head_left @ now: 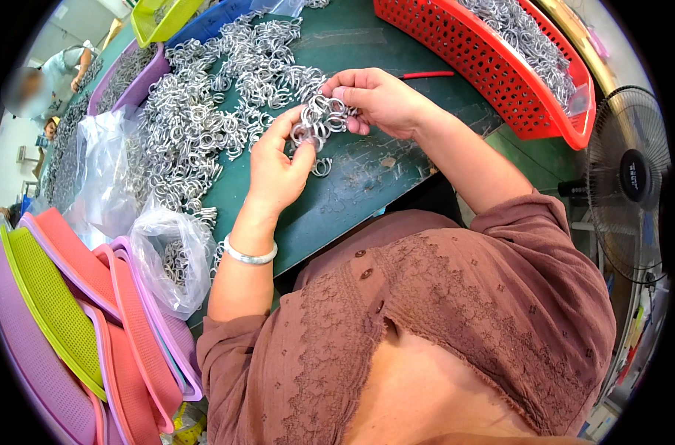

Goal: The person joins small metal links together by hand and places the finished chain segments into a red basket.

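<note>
Between my two hands, just above the green table, is a small cluster of silver metal rings. My left hand, its wrist in a pale bangle, pinches the cluster from the left with thumb and fingers. From the right, my right hand grips the same cluster between thumb and forefinger, other fingers curled below. One loose ring lies on the table under the cluster. A large heap of similar rings spreads to the left and beyond my hands.
A red perforated basket of rings stands far right, with a red-handled tool beside it. Clear plastic bags and stacked coloured baskets crowd the left. A fan stands at right. Another person works far left.
</note>
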`<state>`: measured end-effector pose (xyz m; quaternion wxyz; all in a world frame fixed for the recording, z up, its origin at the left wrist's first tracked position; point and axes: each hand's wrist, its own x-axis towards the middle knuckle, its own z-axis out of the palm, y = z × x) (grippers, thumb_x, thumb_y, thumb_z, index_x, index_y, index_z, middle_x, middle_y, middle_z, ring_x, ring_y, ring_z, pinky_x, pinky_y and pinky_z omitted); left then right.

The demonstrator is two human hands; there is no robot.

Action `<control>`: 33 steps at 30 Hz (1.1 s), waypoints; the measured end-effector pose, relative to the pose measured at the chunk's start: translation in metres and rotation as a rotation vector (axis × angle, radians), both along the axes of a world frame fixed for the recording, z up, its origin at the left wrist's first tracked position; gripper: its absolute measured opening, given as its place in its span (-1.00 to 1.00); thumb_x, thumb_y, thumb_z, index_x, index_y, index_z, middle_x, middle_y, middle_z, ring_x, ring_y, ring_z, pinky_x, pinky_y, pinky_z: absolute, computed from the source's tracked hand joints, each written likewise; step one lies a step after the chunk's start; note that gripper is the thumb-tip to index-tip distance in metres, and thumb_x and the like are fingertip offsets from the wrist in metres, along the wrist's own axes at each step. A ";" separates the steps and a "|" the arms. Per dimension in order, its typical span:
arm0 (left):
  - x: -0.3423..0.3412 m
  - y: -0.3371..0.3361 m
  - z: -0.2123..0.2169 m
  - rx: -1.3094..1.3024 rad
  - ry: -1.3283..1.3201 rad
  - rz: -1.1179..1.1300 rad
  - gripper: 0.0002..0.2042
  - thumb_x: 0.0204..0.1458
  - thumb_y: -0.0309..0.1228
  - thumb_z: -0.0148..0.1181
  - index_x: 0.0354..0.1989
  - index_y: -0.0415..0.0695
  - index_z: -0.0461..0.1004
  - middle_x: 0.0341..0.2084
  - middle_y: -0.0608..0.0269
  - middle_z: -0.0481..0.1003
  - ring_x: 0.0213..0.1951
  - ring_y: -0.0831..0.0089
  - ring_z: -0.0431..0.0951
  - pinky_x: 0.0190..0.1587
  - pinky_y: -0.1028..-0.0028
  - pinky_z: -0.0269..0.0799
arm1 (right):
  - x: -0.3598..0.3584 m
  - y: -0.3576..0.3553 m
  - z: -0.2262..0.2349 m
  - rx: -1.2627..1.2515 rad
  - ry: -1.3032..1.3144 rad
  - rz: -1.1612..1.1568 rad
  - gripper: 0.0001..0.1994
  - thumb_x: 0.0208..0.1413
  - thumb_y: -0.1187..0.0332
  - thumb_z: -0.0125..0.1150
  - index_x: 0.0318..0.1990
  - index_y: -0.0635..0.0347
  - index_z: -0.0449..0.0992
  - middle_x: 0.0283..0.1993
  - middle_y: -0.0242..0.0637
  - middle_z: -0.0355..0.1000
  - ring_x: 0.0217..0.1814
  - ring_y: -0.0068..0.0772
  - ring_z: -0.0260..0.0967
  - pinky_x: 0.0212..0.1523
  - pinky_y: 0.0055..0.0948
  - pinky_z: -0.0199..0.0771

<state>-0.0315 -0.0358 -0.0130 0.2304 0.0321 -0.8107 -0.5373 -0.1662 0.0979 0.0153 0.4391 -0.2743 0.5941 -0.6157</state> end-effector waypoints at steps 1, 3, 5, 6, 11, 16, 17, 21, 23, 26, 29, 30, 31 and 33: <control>0.000 -0.002 0.001 -0.122 0.004 0.039 -0.67 -0.18 -0.56 0.03 -0.14 -0.22 0.36 -0.36 0.23 0.44 -0.30 0.55 0.42 -0.19 0.55 0.31 | 0.000 0.000 -0.001 0.002 -0.017 0.009 -0.82 0.12 0.43 -0.15 -0.17 0.31 0.31 -0.49 -0.39 0.30 -0.64 -0.69 0.20 -0.67 -0.72 0.20; 0.001 -0.004 0.003 -0.365 0.013 0.118 -0.67 -0.18 -0.56 0.03 -0.14 -0.21 0.36 -0.38 0.23 0.44 -0.33 0.56 0.41 -0.22 0.56 0.31 | 0.001 -0.001 -0.002 -0.003 -0.022 0.000 -0.82 0.12 0.42 -0.15 -0.17 0.31 0.31 -0.49 -0.39 0.30 -0.64 -0.69 0.20 -0.68 -0.72 0.20; 0.001 -0.007 0.001 -0.046 -0.028 0.013 -0.66 -0.15 -0.59 -0.02 -0.11 -0.25 0.33 -0.33 0.25 0.42 -0.30 0.57 0.40 -0.20 0.58 0.30 | 0.002 -0.002 -0.003 -0.011 -0.027 -0.010 -0.82 0.12 0.43 -0.14 -0.18 0.31 0.31 -0.50 -0.38 0.31 -0.65 -0.68 0.21 -0.70 -0.71 0.21; 0.001 -0.009 -0.001 0.114 -0.048 -0.040 -0.66 -0.13 -0.61 -0.04 -0.09 -0.27 0.31 -0.30 0.26 0.42 -0.29 0.58 0.40 -0.19 0.59 0.30 | 0.001 -0.003 -0.004 -0.016 -0.030 -0.018 -0.82 0.11 0.43 -0.13 -0.19 0.32 0.32 -0.50 -0.37 0.31 -0.66 -0.67 0.21 -0.72 -0.69 0.22; 0.002 -0.021 0.005 0.595 -0.148 -0.219 -0.63 -0.11 -0.64 -0.10 -0.04 -0.31 0.25 -0.28 0.26 0.41 -0.25 0.61 0.38 -0.15 0.63 0.26 | 0.005 -0.003 0.000 -0.030 -0.066 -0.020 -0.82 0.11 0.43 -0.12 -0.20 0.33 0.33 -0.49 -0.36 0.31 -0.66 -0.66 0.22 -0.73 -0.68 0.23; 0.000 -0.021 -0.005 0.121 0.015 -0.023 -0.61 -0.18 -0.58 0.00 -0.07 -0.25 0.31 -0.25 0.24 0.39 -0.25 0.56 0.38 -0.15 0.56 0.27 | 0.003 -0.004 -0.003 -0.041 -0.060 -0.028 -0.82 0.11 0.42 -0.12 -0.19 0.32 0.32 -0.49 -0.37 0.31 -0.66 -0.66 0.21 -0.72 -0.69 0.23; -0.001 -0.017 -0.002 0.111 0.057 -0.008 -0.61 -0.19 -0.57 0.01 -0.07 -0.25 0.31 -0.24 0.23 0.39 -0.23 0.55 0.38 -0.13 0.54 0.26 | 0.003 -0.003 -0.003 -0.045 -0.073 -0.026 -0.82 0.11 0.43 -0.12 -0.19 0.32 0.32 -0.48 -0.37 0.31 -0.66 -0.66 0.21 -0.72 -0.69 0.23; 0.001 -0.006 0.005 0.245 -0.004 -0.111 -0.62 -0.17 -0.57 0.05 -0.08 -0.27 0.31 -0.26 0.26 0.40 -0.20 0.56 0.36 -0.09 0.53 0.25 | 0.003 -0.001 -0.002 -0.045 -0.071 -0.007 -0.82 0.10 0.44 -0.12 -0.18 0.31 0.32 -0.47 -0.38 0.32 -0.64 -0.67 0.21 -0.70 -0.69 0.23; 0.003 -0.004 0.007 0.382 -0.033 -0.121 -0.64 -0.16 -0.58 0.08 -0.10 -0.28 0.32 -0.29 0.28 0.41 -0.23 0.56 0.37 -0.14 0.57 0.28 | 0.005 -0.001 0.001 -0.029 0.017 0.011 -0.82 0.10 0.44 -0.11 -0.18 0.30 0.33 -0.47 -0.40 0.31 -0.61 -0.68 0.22 -0.65 -0.70 0.23; 0.003 -0.005 0.006 0.367 -0.029 -0.119 -0.67 -0.15 -0.58 0.08 -0.13 -0.28 0.33 -0.32 0.28 0.42 -0.26 0.57 0.38 -0.17 0.58 0.29 | 0.006 -0.001 0.004 -0.016 0.222 0.044 -0.83 0.10 0.44 -0.11 -0.18 0.29 0.33 -0.45 -0.44 0.30 -0.55 -0.71 0.22 -0.55 -0.71 0.23; 0.001 -0.008 0.000 0.171 0.020 -0.094 -0.72 -0.14 -0.58 0.09 -0.17 -0.27 0.34 -0.34 0.28 0.42 -0.27 0.58 0.39 -0.18 0.58 0.30 | 0.004 0.000 0.005 -0.052 0.351 0.078 -0.82 0.08 0.45 -0.10 -0.18 0.29 0.33 -0.42 -0.45 0.30 -0.51 -0.72 0.22 -0.50 -0.71 0.24; 0.001 -0.008 -0.002 0.123 0.035 -0.087 -0.73 -0.14 -0.58 0.09 -0.19 -0.27 0.35 -0.34 0.28 0.42 -0.28 0.58 0.40 -0.18 0.58 0.30 | 0.003 0.000 0.005 -0.065 0.368 0.086 -0.82 0.08 0.45 -0.10 -0.18 0.28 0.33 -0.41 -0.46 0.30 -0.50 -0.72 0.21 -0.50 -0.70 0.24; 0.000 -0.008 -0.002 0.074 0.049 -0.081 -0.74 -0.14 -0.58 0.09 -0.20 -0.27 0.35 -0.34 0.28 0.42 -0.28 0.58 0.40 -0.17 0.58 0.31 | 0.003 0.001 0.005 -0.077 0.385 0.092 -0.82 0.07 0.45 -0.10 -0.18 0.28 0.34 -0.40 -0.46 0.30 -0.50 -0.72 0.21 -0.49 -0.70 0.24; 0.001 -0.002 0.002 0.208 0.046 -0.106 -0.74 -0.16 -0.59 0.10 -0.23 -0.26 0.36 -0.34 0.29 0.43 -0.27 0.56 0.42 -0.16 0.58 0.31 | 0.002 0.001 0.003 -0.101 0.361 0.087 -0.82 0.05 0.47 -0.08 -0.19 0.27 0.35 -0.43 -0.46 0.31 -0.52 -0.72 0.21 -0.52 -0.68 0.24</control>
